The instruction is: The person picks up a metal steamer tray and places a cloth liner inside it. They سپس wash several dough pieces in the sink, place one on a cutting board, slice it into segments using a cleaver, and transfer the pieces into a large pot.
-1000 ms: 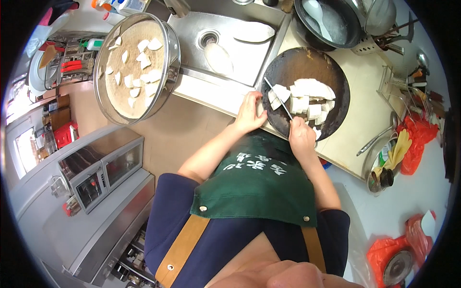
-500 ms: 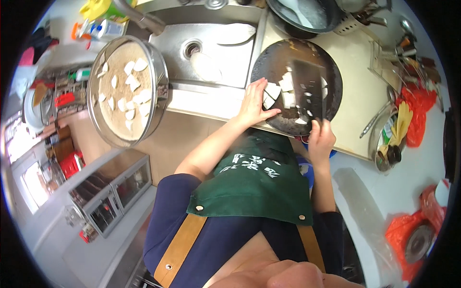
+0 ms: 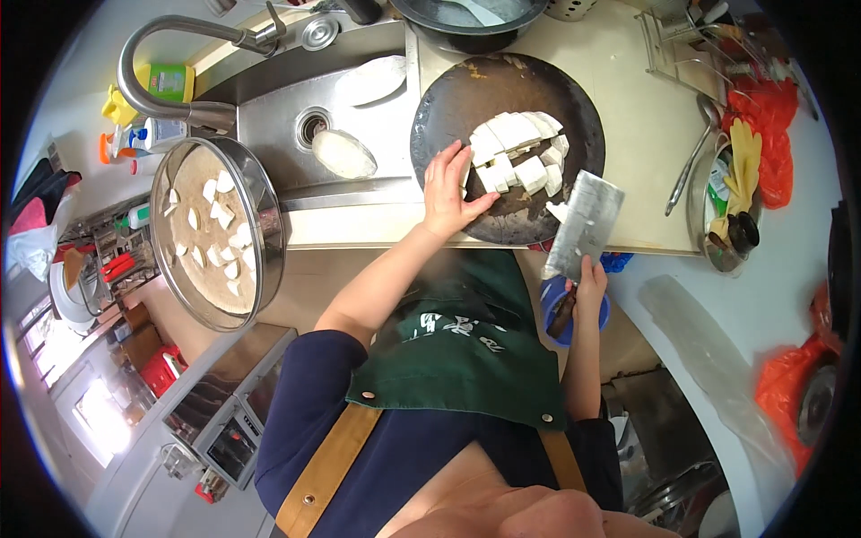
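My left hand [image 3: 448,193] rests at the near left side of a round dark cutting board [image 3: 439,103]. Its fingers are extended and the thumb spread, touching the edge of a pile of cut white vegetable chunks [image 3: 516,134]. In my right hand [image 3: 588,285] is a cleaver [image 3: 587,224] with a broad grey blade. The blade is tilted at the board's near right rim, apart from the pile, its dark handle pointing down toward me. A small white bit sits beside the blade's left edge.
Left of the board is a steel sink [image 3: 269,125] with two pale, peeled oblong vegetables [image 3: 345,154]. A large round sieve [image 3: 269,251] holds several white pieces. A black bowl [image 3: 466,36] stands behind the board, and a blue container [image 3: 599,318] sits below the counter edge.
The cleaver has moved from over the chunks to the board's near right rim, and its blade has turned flat toward view. The chunks are gathered closer together. The whole view has shifted.
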### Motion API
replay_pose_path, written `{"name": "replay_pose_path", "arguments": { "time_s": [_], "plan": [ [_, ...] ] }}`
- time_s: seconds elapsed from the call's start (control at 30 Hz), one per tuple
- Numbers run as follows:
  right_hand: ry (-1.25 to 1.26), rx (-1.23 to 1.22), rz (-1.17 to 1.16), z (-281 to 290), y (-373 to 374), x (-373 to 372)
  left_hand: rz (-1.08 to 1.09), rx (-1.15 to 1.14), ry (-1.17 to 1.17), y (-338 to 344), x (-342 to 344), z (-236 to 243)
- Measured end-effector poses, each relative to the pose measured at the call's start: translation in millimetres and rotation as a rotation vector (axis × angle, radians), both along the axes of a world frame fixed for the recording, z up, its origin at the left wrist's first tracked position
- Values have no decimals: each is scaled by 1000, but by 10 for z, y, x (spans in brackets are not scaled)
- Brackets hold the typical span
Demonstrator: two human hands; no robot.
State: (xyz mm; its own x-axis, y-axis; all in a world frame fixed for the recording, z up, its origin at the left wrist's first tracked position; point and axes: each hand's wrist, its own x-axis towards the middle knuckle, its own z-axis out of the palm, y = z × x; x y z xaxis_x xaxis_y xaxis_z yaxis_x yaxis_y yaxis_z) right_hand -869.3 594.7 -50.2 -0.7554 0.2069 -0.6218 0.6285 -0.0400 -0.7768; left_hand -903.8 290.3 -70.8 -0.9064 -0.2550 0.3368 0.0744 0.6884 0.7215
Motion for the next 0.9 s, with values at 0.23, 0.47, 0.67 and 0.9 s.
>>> {"name": "replay_pose_path", "arguments": {
  "time_s": [0.23, 0.47, 0.67, 0.9],
  "plan": [
    [-59, -13, 270, -168, -504, -89, 93, -172, -83, 373, -2, 166],
    [-21, -58, 432, -69, -728, -81, 280, -174, -96, 628, -36, 133],
    [5, -143, 505, -99, -679, -105, 390, -176, -13, 785, -53, 135],
    [18, -164, 590, -71, -638, -112, 440, -113, 18, 895, 29, 81]
  ]
}}
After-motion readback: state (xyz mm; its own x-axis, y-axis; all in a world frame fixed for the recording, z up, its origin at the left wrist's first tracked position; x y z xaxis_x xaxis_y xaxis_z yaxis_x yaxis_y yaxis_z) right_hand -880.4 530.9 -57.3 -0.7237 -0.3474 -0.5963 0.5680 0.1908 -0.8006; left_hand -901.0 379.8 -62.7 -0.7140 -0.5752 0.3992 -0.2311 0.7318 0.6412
